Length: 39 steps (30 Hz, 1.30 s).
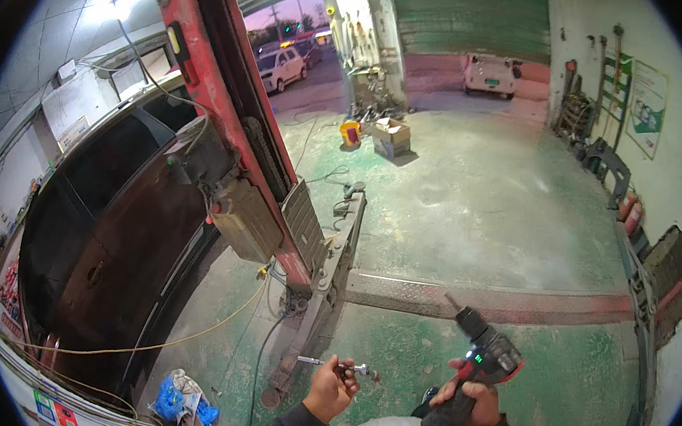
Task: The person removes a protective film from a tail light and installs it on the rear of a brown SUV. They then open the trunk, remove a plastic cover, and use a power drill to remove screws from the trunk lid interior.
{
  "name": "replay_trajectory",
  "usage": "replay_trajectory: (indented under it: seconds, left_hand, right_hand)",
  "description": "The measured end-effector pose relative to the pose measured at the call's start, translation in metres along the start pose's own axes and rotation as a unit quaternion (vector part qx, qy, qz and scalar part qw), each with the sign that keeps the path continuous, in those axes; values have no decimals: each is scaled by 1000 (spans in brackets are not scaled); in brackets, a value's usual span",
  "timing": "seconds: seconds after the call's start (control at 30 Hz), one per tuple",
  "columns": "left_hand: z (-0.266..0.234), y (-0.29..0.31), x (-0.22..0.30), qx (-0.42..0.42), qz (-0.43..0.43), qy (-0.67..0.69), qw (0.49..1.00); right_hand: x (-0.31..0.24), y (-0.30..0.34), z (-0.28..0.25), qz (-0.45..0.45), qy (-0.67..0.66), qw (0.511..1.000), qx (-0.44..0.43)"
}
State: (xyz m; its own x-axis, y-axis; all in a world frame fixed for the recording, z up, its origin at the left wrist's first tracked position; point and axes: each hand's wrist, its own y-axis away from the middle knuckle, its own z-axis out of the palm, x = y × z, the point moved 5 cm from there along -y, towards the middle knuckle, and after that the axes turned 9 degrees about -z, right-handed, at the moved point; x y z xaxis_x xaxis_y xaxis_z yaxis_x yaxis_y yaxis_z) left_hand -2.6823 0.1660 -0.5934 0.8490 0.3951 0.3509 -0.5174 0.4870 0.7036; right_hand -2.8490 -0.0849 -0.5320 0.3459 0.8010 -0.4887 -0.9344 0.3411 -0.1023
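Note:
My left hand (332, 389) is closed around a shiny metal socket wrench (313, 361), whose two ends stick out on either side of the fist. In my right hand (478, 405) is a black and red cordless drill (495, 355), gripped by its handle. Its chuck points up and away to the left with a thin bit (452, 301) in it, and small green lights glow on its body. Both tools are held up in front of me, apart from each other, over the green floor.
A red lift post (220, 85) rises left of centre, its arm (340, 253) low along the floor. Beside it stands a dark car (108, 241). A ramp-like metal cover (479, 302) crosses the floor. Farther off are a cardboard box (391, 139) and a yellow bucket (350, 134).

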Motion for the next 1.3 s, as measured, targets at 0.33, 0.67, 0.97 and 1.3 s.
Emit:
replay_trajectory:
  seconds: [0.33, 0.67, 0.97, 1.3]
  left_hand:
    - [231, -210, 173, -93, 30, 22, 995]
    - [421, -487, 377, -151, 4, 38, 988]
    - [585, -656, 538, -156, 42, -21, 987]
    - [710, -828, 703, -84, 142, 9, 986]
  right_hand:
    - [-100, -329, -87, 59, 455, 872, -168]
    - [-115, -704, -104, -39, 674, 671, -308]
    - [-145, -986, -138, -64, 668, 678, -299]
    - [-192, -1326, -179, -84, 597, 690, -401]
